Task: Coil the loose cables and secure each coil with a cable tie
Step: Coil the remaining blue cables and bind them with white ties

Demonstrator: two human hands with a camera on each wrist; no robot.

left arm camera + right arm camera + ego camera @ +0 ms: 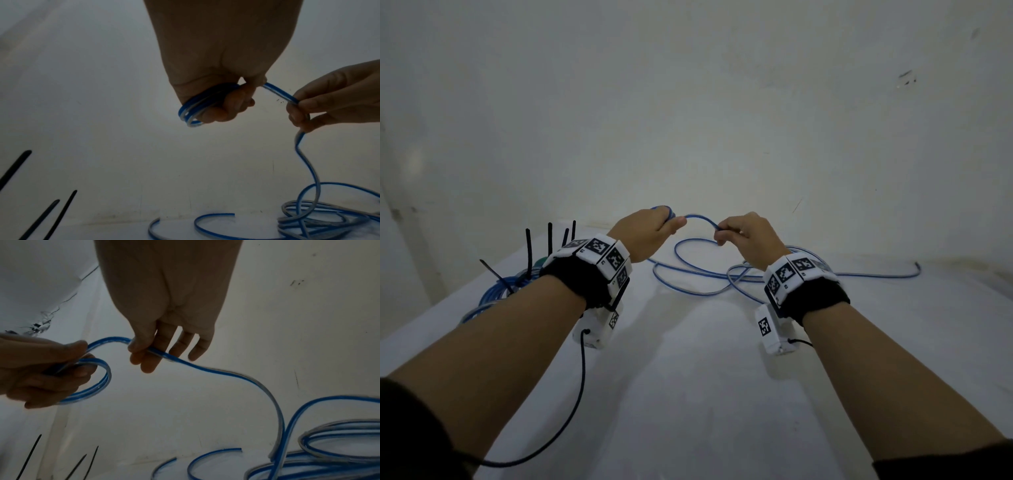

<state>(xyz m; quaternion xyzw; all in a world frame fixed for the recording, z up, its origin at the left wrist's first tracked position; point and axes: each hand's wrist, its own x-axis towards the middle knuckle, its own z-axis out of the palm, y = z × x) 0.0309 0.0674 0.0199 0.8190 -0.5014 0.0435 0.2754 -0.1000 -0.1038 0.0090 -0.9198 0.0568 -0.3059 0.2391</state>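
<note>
White walls backed a pale counter point(688, 394) where the flat blue-and-clear plastic cable point(698, 270) sprawled in loose loops. It looked light, springy and slick, best held at the coil's crossing. Left hand point(650, 233) gripped small finished turns; right hand point(746, 236) pinched the next stretch.

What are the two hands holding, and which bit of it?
Both hold the blue cable. The left hand grips the small loops already wound; the right hand pinches the loose stretch just beyond them.
</note>
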